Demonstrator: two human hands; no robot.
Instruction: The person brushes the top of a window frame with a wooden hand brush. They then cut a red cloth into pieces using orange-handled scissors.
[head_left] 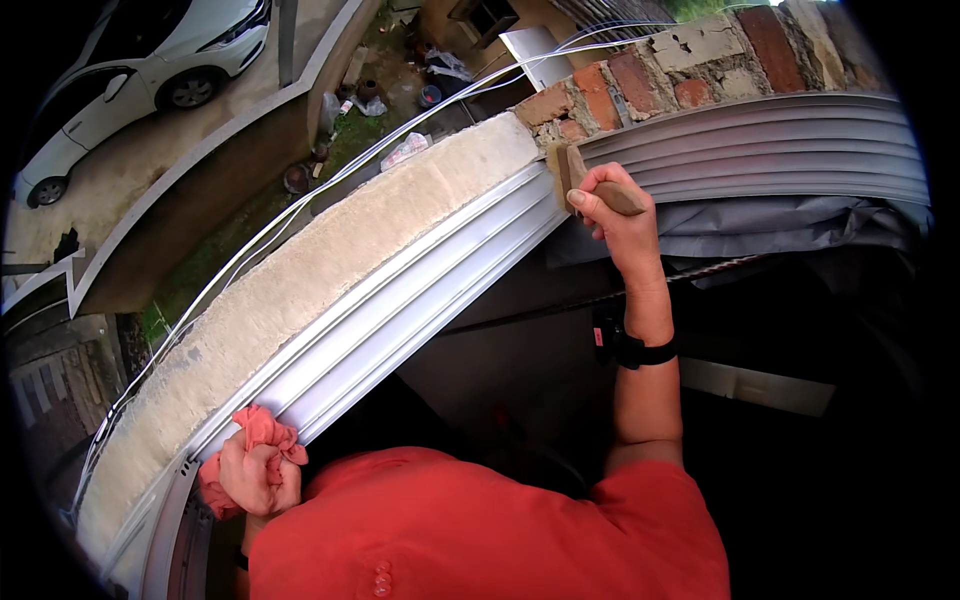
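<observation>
My right hand is closed round the wooden handle of a flat paintbrush. Its pale bristles touch the corner where the white metal window track meets the brick wall. At the lower left, my left hand grips a crumpled red cloth, which rests against the near end of the track. Long parallel grooves run along the track between my two hands. Just beyond it lies a rough, pale concrete sill.
Bare brickwork rises at the upper right above a grey ribbed metal frame. White cables run along the sill's outer edge. Far below are a yard wall and a white car. Grey sheeting hangs at the right.
</observation>
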